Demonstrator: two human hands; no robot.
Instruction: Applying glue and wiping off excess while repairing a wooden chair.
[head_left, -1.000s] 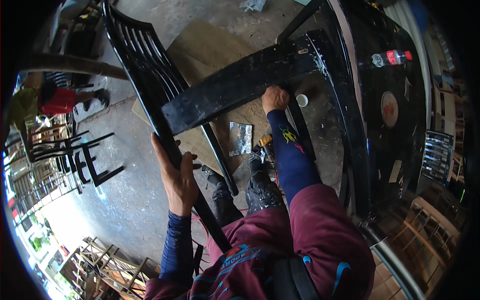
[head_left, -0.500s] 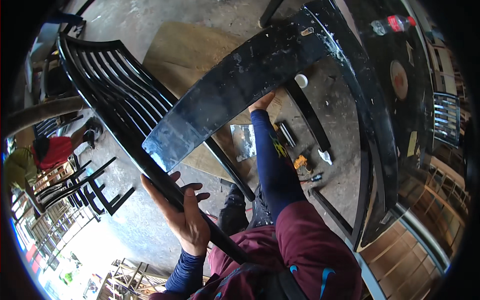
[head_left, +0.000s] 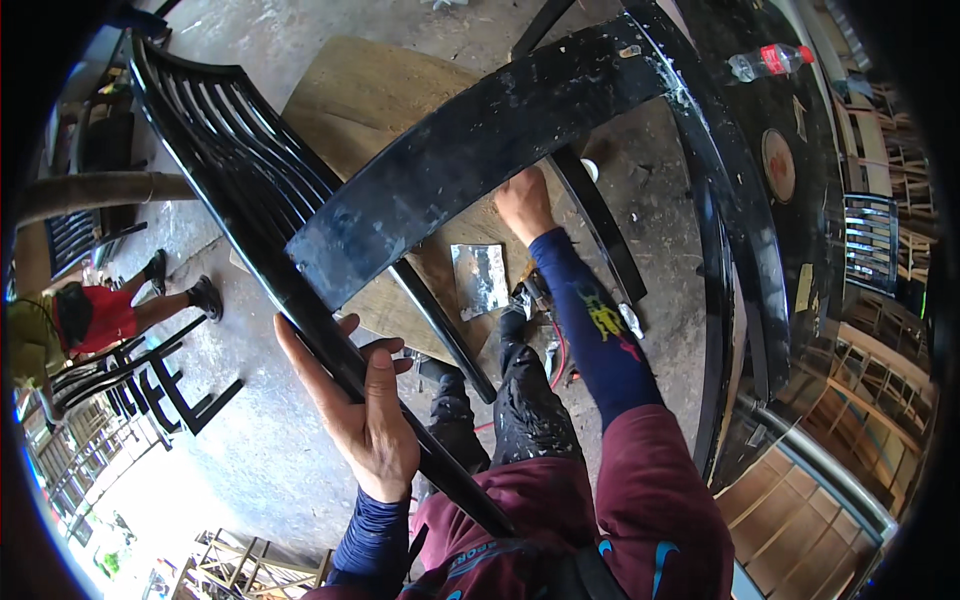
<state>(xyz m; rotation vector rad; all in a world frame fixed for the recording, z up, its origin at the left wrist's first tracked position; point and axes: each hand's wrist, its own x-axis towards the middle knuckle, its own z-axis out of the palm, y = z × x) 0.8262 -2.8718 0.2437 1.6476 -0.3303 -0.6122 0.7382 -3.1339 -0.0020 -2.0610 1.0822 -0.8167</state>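
A glossy black wooden chair (head_left: 215, 165) with a slatted back lies tilted across the left and middle. My left hand (head_left: 370, 425) is closed around its long post, thumb on the near side, fingertips showing beyond. Over the middle a broad curved black board (head_left: 450, 150), scuffed and spotted with pale marks, runs from this post to a joint with another curved black piece (head_left: 735, 180) at upper right. Below the board's lower edge my right hand (head_left: 525, 205) is closed like a fist. Its fingers are turned away, so what they hold, if anything, is hidden.
Plywood (head_left: 335, 90) and a paint-smeared sheet (head_left: 480, 280) lie on the concrete floor. A power tool (head_left: 535, 288) sits near my feet, partly hidden. A plastic bottle (head_left: 770, 62) is on a dark surface at right. Another person (head_left: 100, 310) and black frames (head_left: 165, 390) are at left.
My right hand has come out from beneath the curved board and closed, its forearm moving right. My left hand keeps its hold. The person at left shows more of their legs.
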